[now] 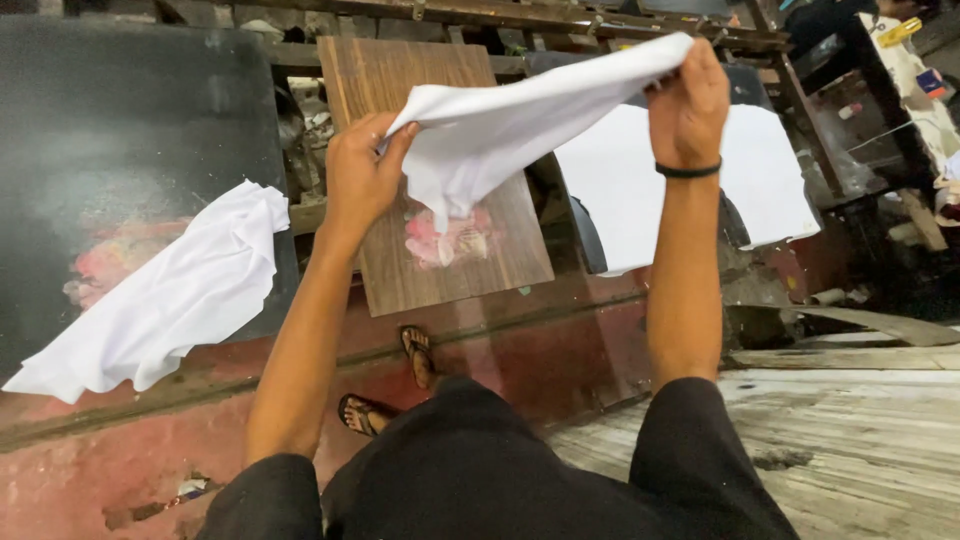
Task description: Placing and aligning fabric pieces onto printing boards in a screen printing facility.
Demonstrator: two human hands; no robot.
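Note:
Both my hands hold up one white cloth garment (500,130) above a brown wooden board (440,260). My left hand (362,170) pinches its lower left edge, and my right hand (688,100), with a black band on the wrist, grips its upper right end. The cloth hangs stretched between them, sagging towards a pink paint stain (445,240) on the board. A second white garment (165,300) lies crumpled on the dark board (120,120) at the left.
Another white garment (680,190) is spread flat on a board right of the wooden one. A red-stained bench edge (520,350) runs below the boards. My sandalled feet (390,385) stand on the floor beneath. Pale wooden planks (850,440) lie at the lower right.

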